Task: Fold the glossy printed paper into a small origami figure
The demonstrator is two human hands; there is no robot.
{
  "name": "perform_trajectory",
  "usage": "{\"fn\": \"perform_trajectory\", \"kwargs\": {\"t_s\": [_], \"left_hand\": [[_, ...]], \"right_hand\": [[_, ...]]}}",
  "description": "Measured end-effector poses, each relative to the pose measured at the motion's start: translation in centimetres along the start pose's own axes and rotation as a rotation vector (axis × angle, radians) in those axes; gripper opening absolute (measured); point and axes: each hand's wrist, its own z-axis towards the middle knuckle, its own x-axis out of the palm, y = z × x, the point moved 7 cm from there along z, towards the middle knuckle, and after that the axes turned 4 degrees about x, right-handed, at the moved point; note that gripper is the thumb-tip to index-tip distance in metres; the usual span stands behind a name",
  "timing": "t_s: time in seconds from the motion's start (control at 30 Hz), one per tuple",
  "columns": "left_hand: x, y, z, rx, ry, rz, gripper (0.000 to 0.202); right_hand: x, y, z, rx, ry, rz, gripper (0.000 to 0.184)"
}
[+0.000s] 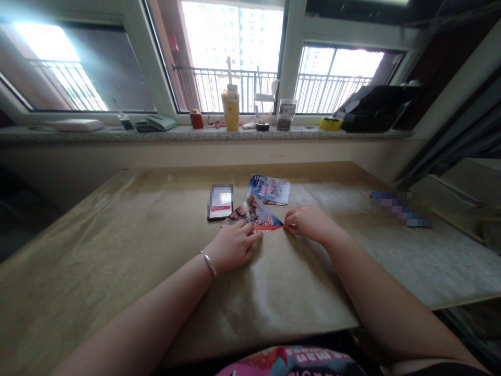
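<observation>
A printed paper leaflet (256,214), folded into a triangle, lies on the table with its long edge toward me. My left hand (236,244), with a silver bangle at the wrist, rests over its lower left part, fingers stretched out and touching the paper. At the triangle's right corner, my right hand (303,222) is closed in a pinch on the paper. Just behind the triangle sits a stack of similar colourful leaflets (272,189). A phone (221,202) with a lit, blurred screen lies to the left of them.
The brown-covered table (156,230) ends at a wall below a stone sill (156,136). Standing on the sill are a yellow cup (231,112), a red-capped jar (196,119), a clear container (286,116) and a black box (371,112). A blurred item (401,209) lies far right.
</observation>
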Motion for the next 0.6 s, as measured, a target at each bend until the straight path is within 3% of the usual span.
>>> {"fn": "perform_trajectory", "kwargs": {"t_s": [0.3,0.43,0.6], "left_hand": [[0.2,0.1,0.0,0.011,-0.020,-0.014,0.036],[0.2,0.2,0.0,-0.003,-0.044,-0.022,0.034],[0.7,0.4,0.1,0.012,-0.076,-0.082,0.036]], "right_hand": [[0.2,-1.4,-0.1,0.024,-0.040,-0.023,0.020],[-0.5,-1.1,-0.2,0.056,-0.152,-0.009,0.021],[-0.9,2.4,-0.1,-0.177,-0.252,0.186,0.019]]}}
